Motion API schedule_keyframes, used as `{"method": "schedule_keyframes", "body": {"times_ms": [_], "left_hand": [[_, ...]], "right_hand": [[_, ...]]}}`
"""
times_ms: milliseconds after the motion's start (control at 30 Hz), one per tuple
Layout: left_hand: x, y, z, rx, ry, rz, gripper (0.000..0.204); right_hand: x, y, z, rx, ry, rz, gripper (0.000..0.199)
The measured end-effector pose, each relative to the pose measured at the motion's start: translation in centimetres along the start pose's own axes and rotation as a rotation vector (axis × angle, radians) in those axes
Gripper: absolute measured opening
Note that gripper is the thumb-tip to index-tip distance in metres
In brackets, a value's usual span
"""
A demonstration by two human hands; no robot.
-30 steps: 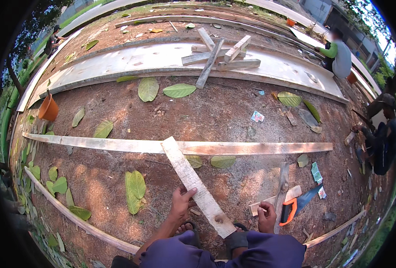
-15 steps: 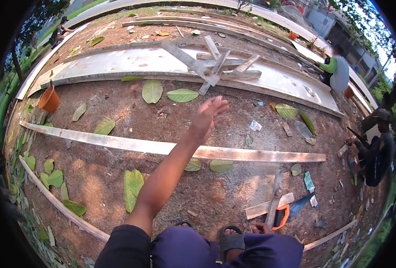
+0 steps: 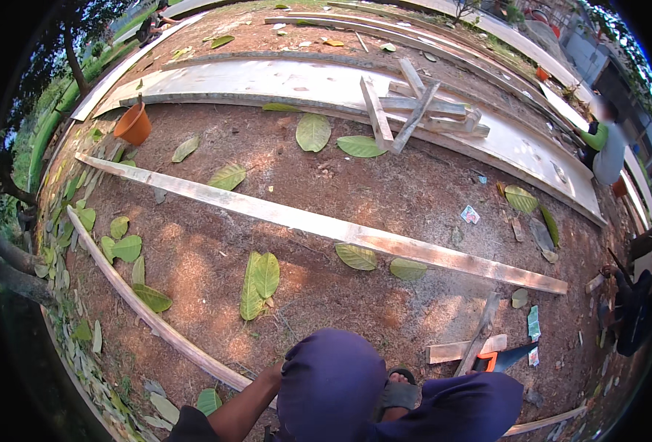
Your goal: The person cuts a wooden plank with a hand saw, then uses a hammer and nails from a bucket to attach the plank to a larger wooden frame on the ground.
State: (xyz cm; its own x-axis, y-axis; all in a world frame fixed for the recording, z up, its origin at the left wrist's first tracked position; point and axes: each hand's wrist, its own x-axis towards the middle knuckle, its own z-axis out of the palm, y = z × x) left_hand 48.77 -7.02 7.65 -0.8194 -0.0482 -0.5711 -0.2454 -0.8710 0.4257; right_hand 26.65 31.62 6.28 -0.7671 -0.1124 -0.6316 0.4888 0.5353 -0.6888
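My left hand [image 3: 273, 376] is lowered beside my bent left knee, close to the end of a long thin wood strip [image 3: 156, 324]. Its fingers are hidden behind the knee, so I cannot see whether they hold anything. My right hand is out of sight past my right knee. Just beyond that knee lies a handsaw [image 3: 516, 355] with an orange and black handle, touching two crossed wood offcuts [image 3: 443, 352]. A long pale batten [image 3: 304, 217] runs across the ground before me. Farther off, several short wood pieces [image 3: 376, 114] are heaped on a long board panel [image 3: 252, 79].
An orange bucket [image 3: 134, 125] stands at the left end of the panel. Large leaves [image 3: 259, 283] and paper scraps [image 3: 470, 214] litter the soil. One person [image 3: 607, 151] crouches at the far right, another [image 3: 639, 306] sits nearer right, and a third [image 3: 153, 26] is far left.
My left arm has drawn back from its open-handed reach toward the heap down to my knee. One short wood piece at the heap has changed its angle. My view has swung left.
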Motion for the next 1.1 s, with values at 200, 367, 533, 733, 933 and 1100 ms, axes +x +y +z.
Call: {"method": "schedule_keyframes", "body": {"times_ms": [200, 367, 533, 733, 933, 1100], "left_hand": [[1.5, 6.1, 4.2, 0.215, 0.092, 0.206, 0.064], [2.5, 13.4, 11.4, 0.969, -0.204, 0.741, 0.064], [1.8, 14.7, 23.6, 1.349, -0.276, 0.892, 0.065], [6.5, 14.6, 24.6, 1.727, -0.196, 0.822, 0.059], [4.8, 15.5, 19.7, 1.937, 0.332, 0.836, 0.057], [3.4, 14.3, 22.2, 1.668, 0.199, 0.52, 0.054]], "right_hand": [[-0.7, -9.5, -6.0, 0.205, -0.068, -0.142, 0.058], [-2.1, -20.0, -5.4, 0.009, -0.546, -0.526, 0.079], [-3.7, -25.4, -1.0, -0.146, -0.355, -0.795, 0.033], [-4.0, -27.0, 0.2, -0.388, -0.13, -0.93, 0.031], [-1.9, -21.8, -3.5, -0.103, -0.242, -0.692, 0.04], [-2.0, -9.4, -3.6, 0.286, -0.082, -0.551, 0.051]]}}
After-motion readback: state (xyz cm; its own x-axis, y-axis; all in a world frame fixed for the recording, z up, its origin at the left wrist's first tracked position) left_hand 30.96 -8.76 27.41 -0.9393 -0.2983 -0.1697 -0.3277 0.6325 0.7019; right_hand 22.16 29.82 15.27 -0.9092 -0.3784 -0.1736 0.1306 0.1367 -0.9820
